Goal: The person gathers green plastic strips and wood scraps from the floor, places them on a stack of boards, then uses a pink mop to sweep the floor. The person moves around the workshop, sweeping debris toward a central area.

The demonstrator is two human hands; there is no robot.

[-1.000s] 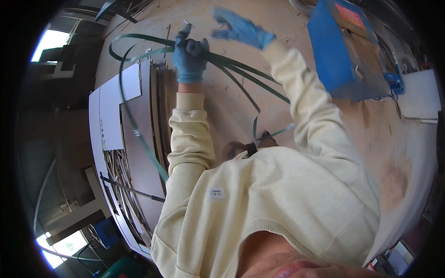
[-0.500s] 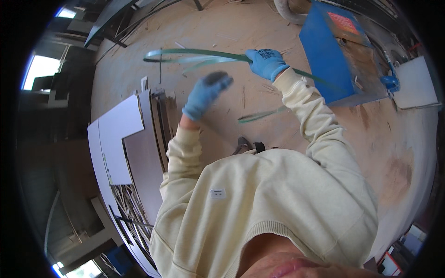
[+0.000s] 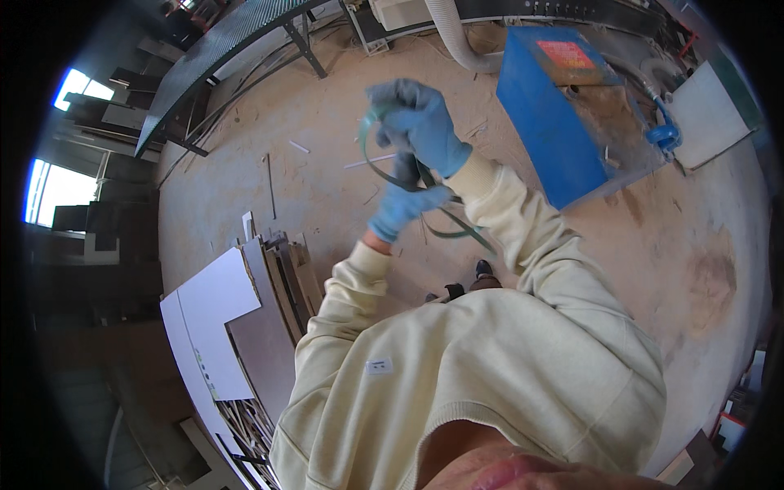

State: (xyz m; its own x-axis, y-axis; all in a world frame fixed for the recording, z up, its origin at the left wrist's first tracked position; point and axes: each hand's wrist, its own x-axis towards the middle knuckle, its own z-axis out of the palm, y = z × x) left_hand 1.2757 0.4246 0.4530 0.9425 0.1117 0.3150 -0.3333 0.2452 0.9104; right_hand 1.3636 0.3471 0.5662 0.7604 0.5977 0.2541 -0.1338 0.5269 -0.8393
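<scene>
Both my hands wear light-blue gloves with dark grey palms and are close together in front of me. My right hand (image 3: pixel 426 129) is closed on a green plastic strap (image 3: pixel 367 153), which loops out to the left of its fingers. Just below it, my left hand (image 3: pixel 400 209) is closed around the strap where its lengths come together, although the dark fingertips are partly blurred. A tail of the strap hangs to the right beneath my hands and ends beside my right sleeve.
To the left stands a stack of boards (image 3: pixel 208 286) with thin strips at its near end. A blue box-shaped machine (image 3: pixel 539 122) is at the right, with a ribbed hose (image 3: pixel 447 33) behind it. A roller conveyor (image 3: pixel 220 49) stands far left. Scraps litter the dusty floor (image 3: pixel 343 188).
My left hand has come right and taken hold of the strap. My right hand has drawn inward to the left, and the long stretched strap is now a small loop.
</scene>
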